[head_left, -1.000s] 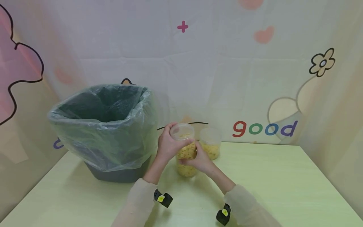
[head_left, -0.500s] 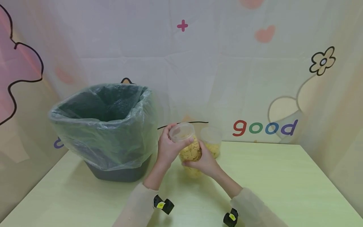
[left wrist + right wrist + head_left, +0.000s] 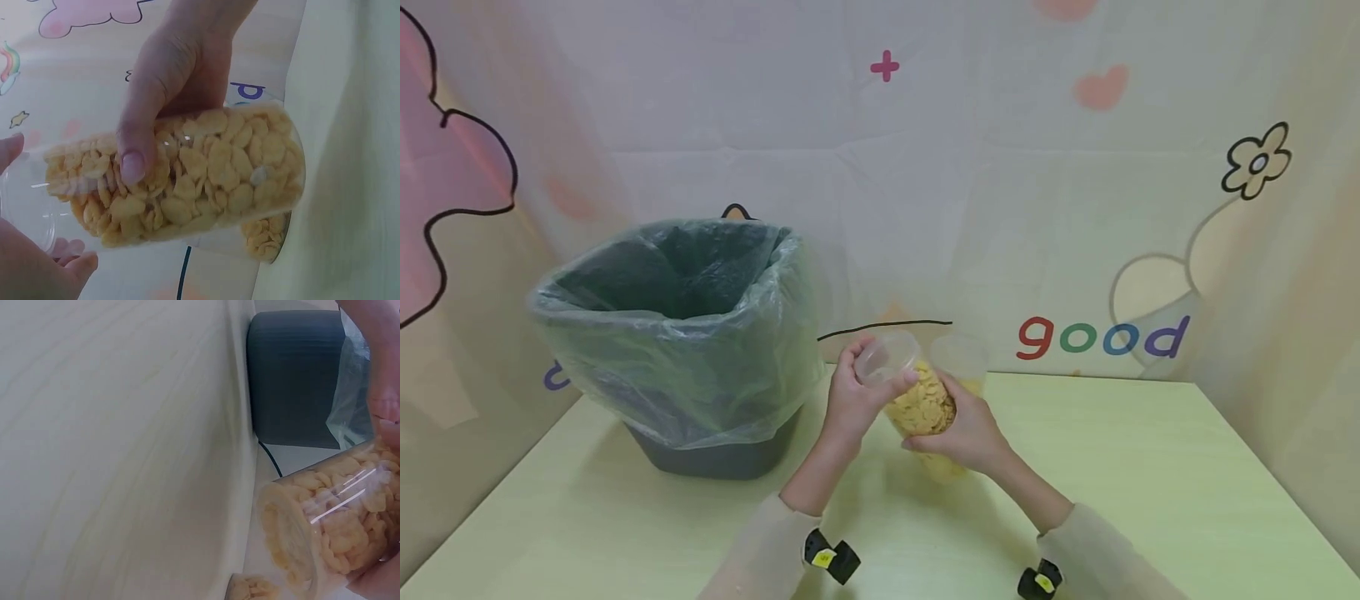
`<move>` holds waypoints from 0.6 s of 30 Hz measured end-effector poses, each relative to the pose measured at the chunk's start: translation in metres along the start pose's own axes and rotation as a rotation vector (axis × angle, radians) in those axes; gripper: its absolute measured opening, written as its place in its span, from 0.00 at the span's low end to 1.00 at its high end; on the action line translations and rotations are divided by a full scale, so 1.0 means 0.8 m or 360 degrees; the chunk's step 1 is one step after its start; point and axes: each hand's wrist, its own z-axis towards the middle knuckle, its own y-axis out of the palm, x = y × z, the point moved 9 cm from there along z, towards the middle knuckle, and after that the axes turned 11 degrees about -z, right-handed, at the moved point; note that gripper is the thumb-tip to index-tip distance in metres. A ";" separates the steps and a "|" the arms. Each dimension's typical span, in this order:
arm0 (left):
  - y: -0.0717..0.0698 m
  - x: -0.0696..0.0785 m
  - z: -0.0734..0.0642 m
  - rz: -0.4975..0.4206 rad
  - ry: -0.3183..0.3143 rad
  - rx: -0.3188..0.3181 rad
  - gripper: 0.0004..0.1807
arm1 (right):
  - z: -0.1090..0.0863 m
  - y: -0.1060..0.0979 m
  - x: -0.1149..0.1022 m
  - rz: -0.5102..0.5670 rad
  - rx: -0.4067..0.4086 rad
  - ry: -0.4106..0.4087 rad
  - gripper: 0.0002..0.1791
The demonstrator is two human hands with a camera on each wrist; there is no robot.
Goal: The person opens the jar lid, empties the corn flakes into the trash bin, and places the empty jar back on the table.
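A clear plastic jar (image 3: pixel 922 404) of yellow corn flakes is held between both hands and tilted, its top leaning left. My left hand (image 3: pixel 852 408) grips the clear top end, where no flakes show. Around the middle of the jar curls my right hand (image 3: pixel 976 425), and its thumb (image 3: pixel 134 165) presses across the wall in the left wrist view. The base end of the jar (image 3: pixel 290 540) points down toward the table and shows its rim in the right wrist view. Behind, a second jar (image 3: pixel 958 357) with flakes stands upright on the table, partly hidden.
A dark grey bin (image 3: pixel 711 458) stands at the left of the table, lined with a translucent green bag (image 3: pixel 677 367). The pale green tabletop (image 3: pixel 1120 475) meets a printed curtain (image 3: pixel 880 208) at the back.
The jar has gone from nearly upright to clearly tilted, its base swinging right. My right hand has moved right and slightly down with it; my left hand stays at the top end.
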 end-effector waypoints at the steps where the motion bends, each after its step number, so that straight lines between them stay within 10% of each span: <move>1: 0.001 -0.001 0.000 0.0000 -0.0016 -0.0024 0.43 | -0.001 -0.002 0.000 -0.0012 -0.0003 -0.0007 0.49; 18: 0.019 0.005 -0.005 -0.0253 0.0043 -0.0635 0.53 | -0.009 -0.022 -0.006 -0.0090 -0.0168 -0.0144 0.47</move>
